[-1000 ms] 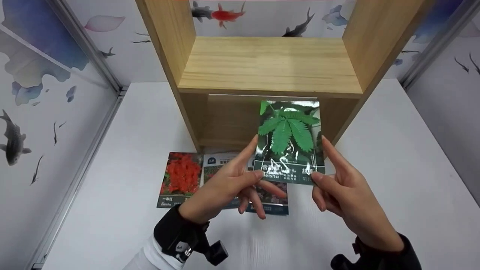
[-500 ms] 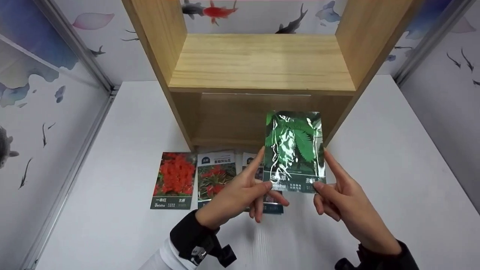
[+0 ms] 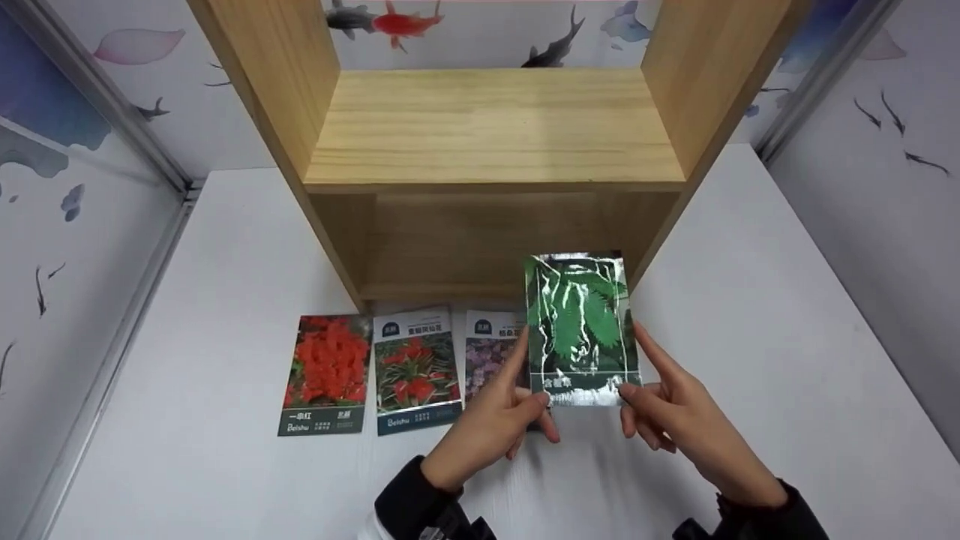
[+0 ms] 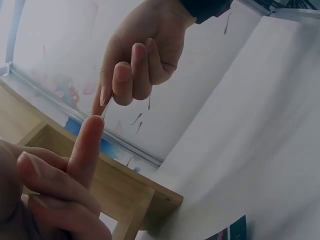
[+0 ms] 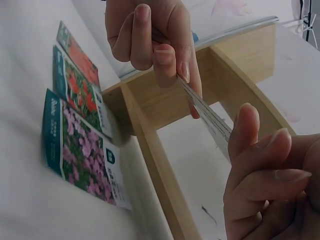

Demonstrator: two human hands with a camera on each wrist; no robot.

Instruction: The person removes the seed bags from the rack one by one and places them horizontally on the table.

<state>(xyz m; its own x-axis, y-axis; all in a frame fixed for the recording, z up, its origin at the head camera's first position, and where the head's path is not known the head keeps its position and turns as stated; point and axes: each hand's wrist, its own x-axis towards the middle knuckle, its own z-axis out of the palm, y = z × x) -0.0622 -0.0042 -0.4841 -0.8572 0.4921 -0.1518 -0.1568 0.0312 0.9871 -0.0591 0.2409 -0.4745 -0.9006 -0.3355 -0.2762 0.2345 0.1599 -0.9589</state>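
Both hands hold a glossy seed packet (image 3: pixel 581 322) with a green leaf picture, raised in front of the shelf. The left hand (image 3: pixel 491 412) pinches its lower left edge between thumb and index finger. At the lower right edge, the right hand (image 3: pixel 679 409) pinches it the same way. The right wrist view shows the packet (image 5: pixel 207 115) edge-on between the two hands. On the table lie a red-flower packet (image 3: pixel 328 375), a second red-flower packet (image 3: pixel 417 371) and a purple-flower packet (image 5: pixel 87 150), which the left hand partly covers in the head view.
A wooden shelf unit (image 3: pixel 495 127) stands at the back of the white table (image 3: pixel 780 300), its lower compartment behind the held packet. White side walls (image 3: pixel 885 225) with fish and plant pictures enclose the table left and right.
The held packet and both hands have come lower and nearer the table front. The packets on the table show more fully as the left hand shifts right of them. The head view has turned slightly.
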